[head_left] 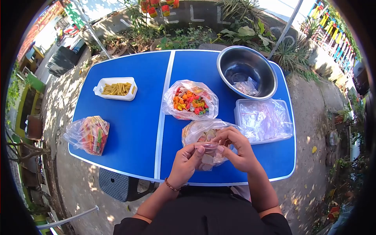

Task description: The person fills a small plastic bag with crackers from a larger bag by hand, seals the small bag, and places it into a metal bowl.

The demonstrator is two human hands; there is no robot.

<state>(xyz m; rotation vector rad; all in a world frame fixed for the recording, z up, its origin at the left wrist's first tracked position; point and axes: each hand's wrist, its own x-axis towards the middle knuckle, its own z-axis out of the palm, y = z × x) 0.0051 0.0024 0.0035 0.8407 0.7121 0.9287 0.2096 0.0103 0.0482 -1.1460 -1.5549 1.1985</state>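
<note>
Over the near edge of the table, a small clear plastic bag with pale round flat pieces in it hangs between my hands. My left hand pinches its top edge between thumb and fingers. On the other side of its mouth, my right hand has thumb and fingertips closed on the plastic. Directly behind them sits a larger open plastic bag of similar pale discs, partly hidden by my hands. Farther back, an open clear bag holds small red, orange, yellow and green pieces.
A steel basin at the back right has small filled packets inside. Before it stands a plastic tub of clear bags. Leftward are a white container of yellowish sticks and a bag of colourful items. A stool stands below the blue table.
</note>
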